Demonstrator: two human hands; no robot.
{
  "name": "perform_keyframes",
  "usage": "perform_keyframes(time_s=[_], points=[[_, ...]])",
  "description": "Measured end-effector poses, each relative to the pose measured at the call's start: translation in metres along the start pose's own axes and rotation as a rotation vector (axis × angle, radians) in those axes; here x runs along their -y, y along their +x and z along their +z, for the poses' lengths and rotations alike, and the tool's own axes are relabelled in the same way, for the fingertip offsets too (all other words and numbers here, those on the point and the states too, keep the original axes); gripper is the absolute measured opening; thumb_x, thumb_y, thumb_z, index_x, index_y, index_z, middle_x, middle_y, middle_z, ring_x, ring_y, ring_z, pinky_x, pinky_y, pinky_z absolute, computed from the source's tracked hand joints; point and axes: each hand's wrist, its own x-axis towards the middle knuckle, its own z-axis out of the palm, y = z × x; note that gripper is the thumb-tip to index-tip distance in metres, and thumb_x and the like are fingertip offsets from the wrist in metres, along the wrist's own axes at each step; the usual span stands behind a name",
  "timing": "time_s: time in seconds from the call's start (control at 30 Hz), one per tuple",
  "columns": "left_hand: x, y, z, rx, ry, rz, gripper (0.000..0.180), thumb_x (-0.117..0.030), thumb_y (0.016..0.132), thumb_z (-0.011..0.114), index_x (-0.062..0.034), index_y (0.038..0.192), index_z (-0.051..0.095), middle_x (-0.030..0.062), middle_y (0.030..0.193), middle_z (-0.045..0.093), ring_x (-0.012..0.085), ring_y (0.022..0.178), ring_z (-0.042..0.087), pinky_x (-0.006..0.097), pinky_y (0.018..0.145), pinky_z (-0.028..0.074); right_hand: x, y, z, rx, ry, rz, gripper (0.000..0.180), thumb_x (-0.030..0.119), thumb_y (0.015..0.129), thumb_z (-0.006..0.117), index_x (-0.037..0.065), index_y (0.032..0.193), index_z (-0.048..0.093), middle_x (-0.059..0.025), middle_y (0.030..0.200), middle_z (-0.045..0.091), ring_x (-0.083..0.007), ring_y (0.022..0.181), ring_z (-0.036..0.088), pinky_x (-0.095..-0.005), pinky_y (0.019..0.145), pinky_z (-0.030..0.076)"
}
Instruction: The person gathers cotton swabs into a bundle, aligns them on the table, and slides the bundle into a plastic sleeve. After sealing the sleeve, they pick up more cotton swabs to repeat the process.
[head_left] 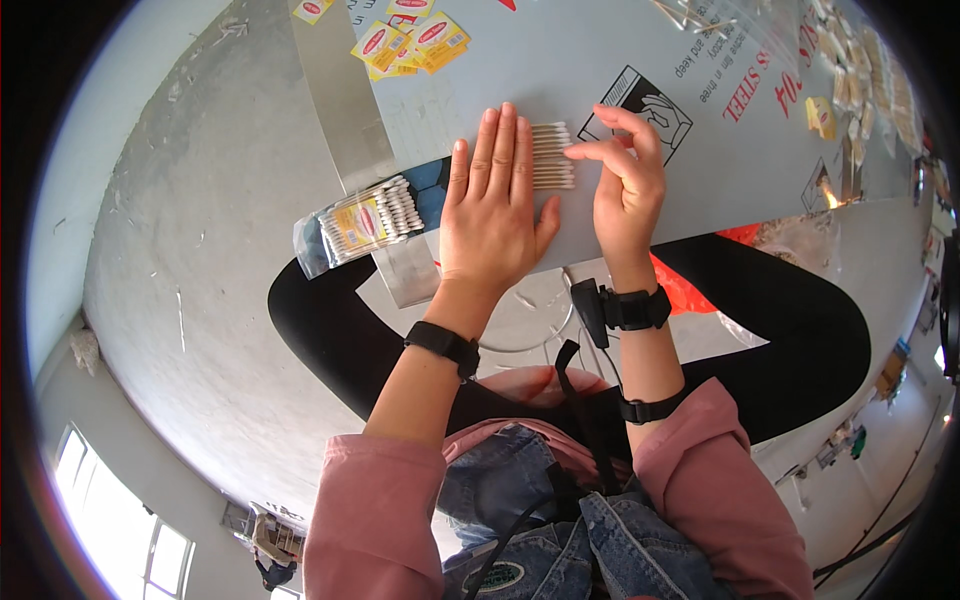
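My left hand [490, 205] lies flat on the table with its fingers stretched out, covering part of a row of cotton swabs [552, 155]. The white tips of that row stick out to the right of the fingers. Just right of those tips is my right hand [630, 180], its fingers curved and apart with nothing seen between them. One of its fingertips comes close to the swab ends; whether it touches them I cannot tell. Left of my left hand, a clear bag of cotton swabs [365, 220] with a yellow label rests on a dark blue patterned strip [428, 190].
Yellow and red cards [415, 45] are piled at the far left of the grey printed tabletop [520, 60]. More swabs and clear bags [865, 80] are heaped at the far right, near a small yellow packet [821, 117]. A red bag [682, 288] hangs below the near edge.
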Motion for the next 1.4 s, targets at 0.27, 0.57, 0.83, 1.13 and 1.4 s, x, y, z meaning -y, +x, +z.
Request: perform_keyframes(time_s=[0.27,0.57,0.83,1.13,1.4], points=[[0.0000,0.0001,0.0001,-0.007,-0.010,-0.001,0.076,-0.039,0.094,0.054,0.0034,0.154,0.032,0.0192,0.163,0.028,0.0325,0.152,0.025,0.050,0.121,0.024,-0.0021,-0.0007,0.0005,-0.021,0.045,-0.007,0.036,-0.017,0.085,0.050,0.007,0.086,0.077,-0.0080,0.121,0.063,-0.0226,0.108,0.059,-0.0325,0.086,0.049],[-0.0001,-0.0001,0.0011,-0.003,0.026,-0.002,0.076,-0.043,0.094,0.052,0.0033,0.153,0.035,0.0189,0.161,0.031,0.0303,0.152,0.026,0.049,0.123,0.021,-0.0020,0.0004,0.0039,-0.039,-0.025,-0.013,0.036,-0.019,0.079,0.054,0.011,0.085,0.074,-0.0074,0.118,0.064,-0.0255,0.102,0.059,-0.0334,0.079,0.050],[0.0002,0.0002,0.0014,-0.002,0.030,0.001,0.077,-0.043,0.094,0.052,0.0038,0.152,0.035,0.0192,0.161,0.031,0.0304,0.152,0.026,0.049,0.123,0.021,-0.0034,-0.0002,0.0040,-0.031,-0.006,-0.007,0.036,-0.019,0.079,0.055,0.011,0.086,0.074,-0.0076,0.119,0.064,-0.0265,0.105,0.059,-0.0335,0.079,0.050],[0.0001,0.0002,0.0018,-0.010,0.035,0.003,0.077,-0.044,0.094,0.051,0.0038,0.152,0.035,0.0190,0.161,0.032,0.0306,0.152,0.027,0.049,0.123,0.021,-0.0030,0.0008,0.0066,-0.035,-0.081,-0.018,0.039,-0.019,0.078,0.054,0.012,0.092,0.074,-0.0067,0.119,0.063,-0.0256,0.106,0.060,-0.0332,0.078,0.050],[0.0001,-0.0040,-0.0003,-0.050,-0.010,0.003,0.076,-0.037,0.091,0.057,0.0031,0.151,0.036,0.0183,0.160,0.034,0.0301,0.150,0.030,0.051,0.122,0.023,0.0049,0.0044,0.0034,-0.052,0.013,0.034,0.034,-0.015,0.087,0.054,0.010,0.103,0.070,-0.0090,0.120,0.063,-0.0261,0.107,0.060,-0.0348,0.084,0.052]])
